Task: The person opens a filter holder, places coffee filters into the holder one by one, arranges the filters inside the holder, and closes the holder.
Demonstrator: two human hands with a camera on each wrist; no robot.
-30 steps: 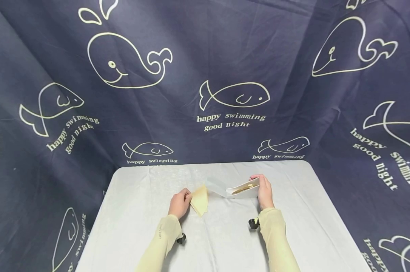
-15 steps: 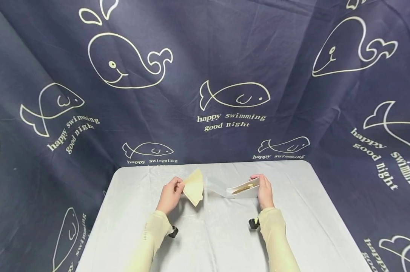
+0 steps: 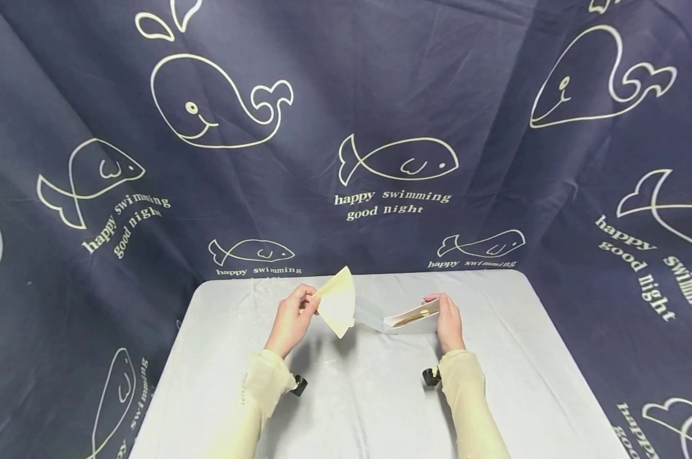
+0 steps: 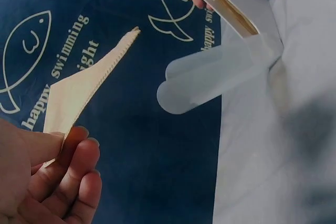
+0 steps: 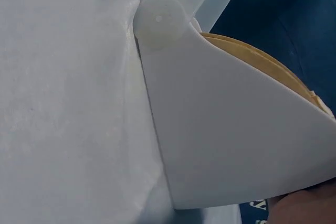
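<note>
My left hand (image 3: 291,319) pinches a cream cone-shaped coffee filter (image 3: 338,302) by one corner, raised above the table. Its crimped seam edge shows in the left wrist view, where thumb and fingers (image 4: 84,153) meet on it. To the right, a white filter holder (image 5: 226,135) stands on edge, its translucent lid (image 4: 210,76) swung open toward the left. Brown coffee filters (image 5: 257,61) sit inside the holder. The right hand (image 3: 450,326) grips the holder's right end; most of its fingers are hidden behind it. The held filter is apart from the holder.
A pale cloth covers the table (image 3: 369,401), which has rounded far corners. Behind it and at both sides hangs a dark blue curtain (image 3: 300,191) with whale and fish outlines. A black wrist camera (image 3: 431,377) sits by the right cuff.
My left hand has lifted the coffee filter up and away from the table, first shifting left, then slightly back right. The right hand and holder stay in place.
</note>
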